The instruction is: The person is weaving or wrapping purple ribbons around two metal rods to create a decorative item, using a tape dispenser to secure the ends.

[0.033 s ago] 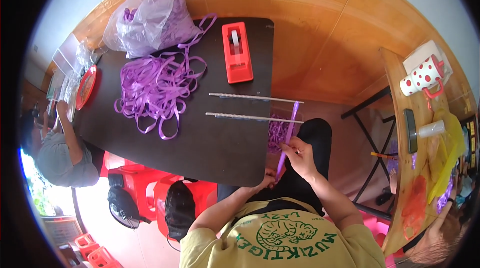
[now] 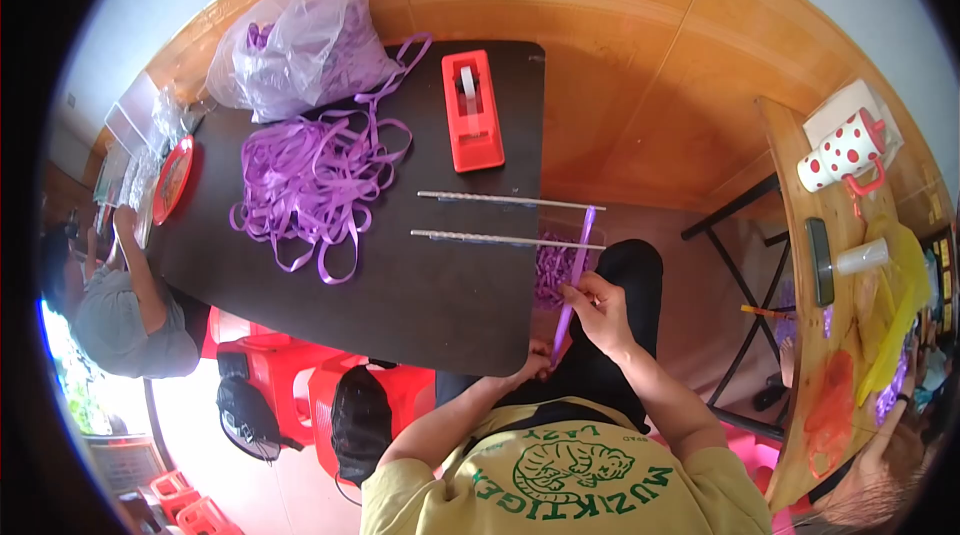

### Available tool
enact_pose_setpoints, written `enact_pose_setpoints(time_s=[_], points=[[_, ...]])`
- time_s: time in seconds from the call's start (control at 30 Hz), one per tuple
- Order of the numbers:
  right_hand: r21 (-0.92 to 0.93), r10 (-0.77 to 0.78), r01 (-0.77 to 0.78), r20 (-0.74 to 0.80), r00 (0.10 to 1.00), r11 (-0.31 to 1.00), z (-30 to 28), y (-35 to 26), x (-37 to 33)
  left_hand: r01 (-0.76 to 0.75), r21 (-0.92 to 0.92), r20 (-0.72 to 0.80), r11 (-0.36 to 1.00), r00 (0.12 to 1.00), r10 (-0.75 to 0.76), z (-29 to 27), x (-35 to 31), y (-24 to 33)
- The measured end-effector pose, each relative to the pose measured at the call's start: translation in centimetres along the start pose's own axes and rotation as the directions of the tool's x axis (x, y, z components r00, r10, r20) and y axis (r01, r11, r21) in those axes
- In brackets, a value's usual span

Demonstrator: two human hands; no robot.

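Observation:
A flat purple ribbon (image 2: 582,253) stretches from the ends of two thin metal rods down toward my lap. The far rod (image 2: 480,198) and the near rod (image 2: 480,236) lie on the dark table, jutting past its right edge. My right hand (image 2: 600,308) pinches the ribbon partway along, just beyond the table edge. Lower down, my left hand (image 2: 538,363) is closed at the ribbon's near end, its fingers partly hidden. A tangled pile of purple ribbon (image 2: 310,185) rests on the table to the left.
A red tape dispenser (image 2: 472,113) and a plastic bag of ribbon (image 2: 300,50) stand on the dark table (image 2: 400,310). Below its right edge is a heap of purple ribbon (image 2: 556,265). Red stools (image 2: 300,395) are at left; a wooden table (image 2: 800,335) is at right. Other people work on both sides.
The scene sits slightly lower in the picture. Both hands keep their hold on the ribbon, with hardly any movement.

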State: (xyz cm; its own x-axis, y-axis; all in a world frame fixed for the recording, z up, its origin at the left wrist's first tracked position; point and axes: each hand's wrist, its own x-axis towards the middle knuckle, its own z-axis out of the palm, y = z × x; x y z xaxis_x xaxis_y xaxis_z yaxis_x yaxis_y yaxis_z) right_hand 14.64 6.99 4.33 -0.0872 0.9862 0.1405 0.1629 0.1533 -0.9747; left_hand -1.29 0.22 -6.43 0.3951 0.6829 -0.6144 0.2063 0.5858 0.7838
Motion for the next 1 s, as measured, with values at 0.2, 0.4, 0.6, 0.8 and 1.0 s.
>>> enact_pose_setpoints(time_s=[0.2, 0.4, 0.6, 0.8, 1.0], points=[[0.051, 0.017, -0.016, -0.005, 1.000, 0.999, -0.3, -0.8, 0.1, -0.336, -0.092, -0.230, 0.937, 0.923, 0.308, 1.4, -0.8, -0.6], [0.107, 0.096, -0.093, -0.026, 0.995, 0.990, -1.5, 1.6, -0.3, -0.534, 0.357, -0.361, 0.766, 0.677, 0.641, 4.1, -4.8, 10.6], [0.264, 0.186, -0.188, 0.035, 0.982, 0.946, -1.2, 0.5, -0.5, -0.780, 0.139, -0.576, 0.610, 0.437, 0.691, 3.5, 1.1, 16.1], [0.290, 0.146, -0.153, 0.044, 0.988, 0.945, -1.7, 1.4, -0.6, -0.795, -0.288, -0.533, 0.534, 0.596, 0.600, 3.4, 2.7, 18.7], [0.321, 0.232, -0.254, 0.103, 0.967, 0.913, -2.0, 1.0, -0.6, -0.710, -0.398, -0.509, 0.581, 0.698, 0.504, 3.4, 2.5, 19.6]])
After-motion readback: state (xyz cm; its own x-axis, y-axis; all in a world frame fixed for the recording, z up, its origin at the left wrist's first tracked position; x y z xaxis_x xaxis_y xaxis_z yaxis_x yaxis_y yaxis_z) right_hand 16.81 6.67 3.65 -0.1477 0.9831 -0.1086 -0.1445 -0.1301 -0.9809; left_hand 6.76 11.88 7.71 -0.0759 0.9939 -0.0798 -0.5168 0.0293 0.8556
